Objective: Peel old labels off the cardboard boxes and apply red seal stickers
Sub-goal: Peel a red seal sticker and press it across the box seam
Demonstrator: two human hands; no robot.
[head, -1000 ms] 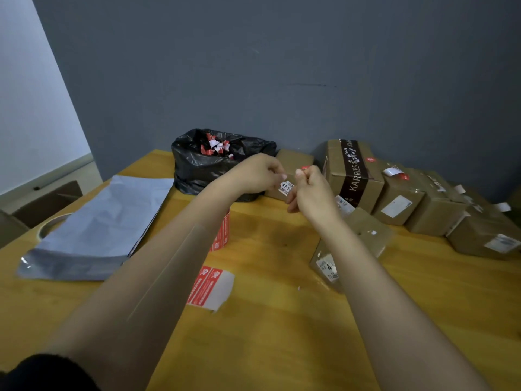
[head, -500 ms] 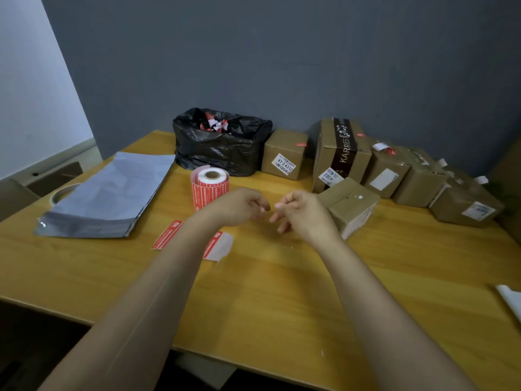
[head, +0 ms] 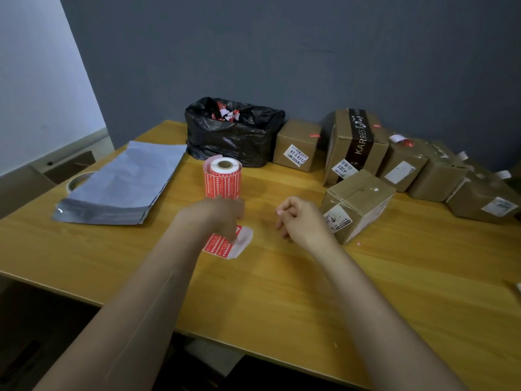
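- Left hand point(head: 222, 214): lowered onto the sticker strip point(head: 225, 245), which lies flat mid-table toward the front edge. The fingertips meet the strip, but blur hides whether they pinch it or only touch.
- Right hand point(head: 298, 221): loosely curled and holding nothing, just beside the nearest box point(head: 363, 193).
- Change: a second ago both hands were raised toward the black bag point(head: 234, 134), pinching a small white label between them. Now they are apart and low, and the label is gone from both.
- Reading: one peel appears finished and the red seal step is starting. The nearest box still shows a white label on its near face.
- Sticker roll point(head: 222, 176): upright, just behind the left hand.
- Table point(head: 282, 306): other boxes line its far right edge.
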